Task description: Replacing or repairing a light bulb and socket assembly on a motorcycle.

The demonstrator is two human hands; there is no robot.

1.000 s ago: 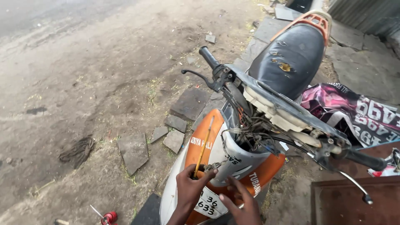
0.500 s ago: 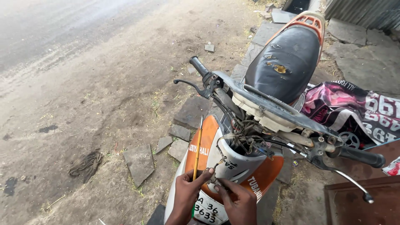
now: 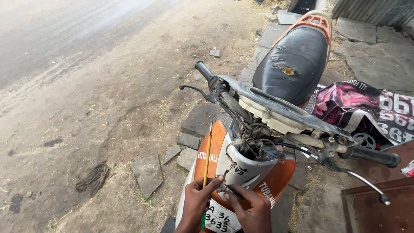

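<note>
An orange and white scooter (image 3: 258,172) stands in front of me with its front cover off and a tangle of wires (image 3: 254,144) exposed. My left hand (image 3: 199,200) grips a long yellow-handled screwdriver (image 3: 208,155) that points up along the front panel. My right hand (image 3: 250,207) pinches a small metal part (image 3: 224,188) at the lower edge of the grey nose piece (image 3: 246,168). Both hands meet just above the white number plate (image 3: 220,220). The black seat (image 3: 295,62) has a torn spot.
Flat stone slabs (image 3: 148,172) lie on the dirt to the left of the front wheel area. A dark rag (image 3: 92,177) lies further left. A pink printed sheet (image 3: 366,108) sits right of the scooter, and a brown board (image 3: 379,207) is at the bottom right.
The view has tipped a little, so the scooter sits higher in the frame. My hands stay at the grey nose piece, with the fingers of both closing on the small part.
</note>
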